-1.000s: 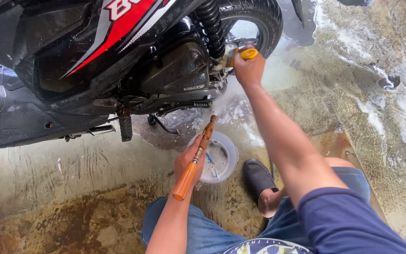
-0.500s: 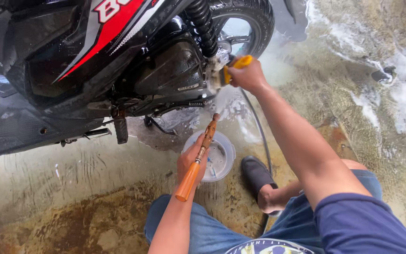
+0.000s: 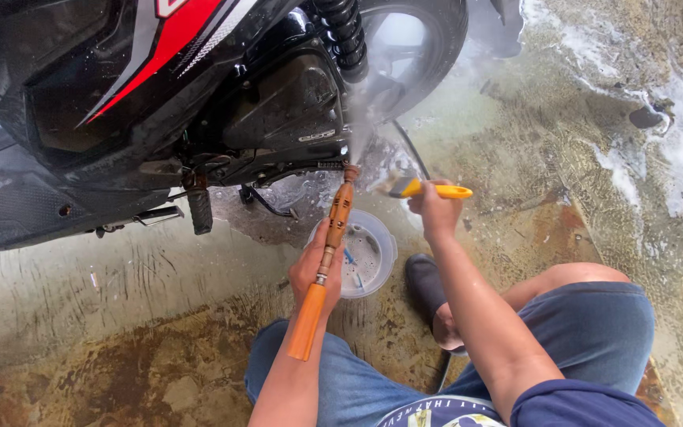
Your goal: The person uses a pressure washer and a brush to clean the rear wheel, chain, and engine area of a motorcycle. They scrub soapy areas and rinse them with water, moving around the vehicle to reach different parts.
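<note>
Water now shoots from the wand [image 3: 327,253] up at the scooter [image 3: 199,95] — left hand [image 3: 315,273] wrapped tight round it. Right hand [image 3: 434,209] has pulled its brush [image 3: 420,188] back off the wheel [image 3: 413,47] — fingers clamped on it, above the bowl [image 3: 373,257].

Wet concrete floor [image 3: 120,292], plastic tub [image 3: 369,257]
</note>
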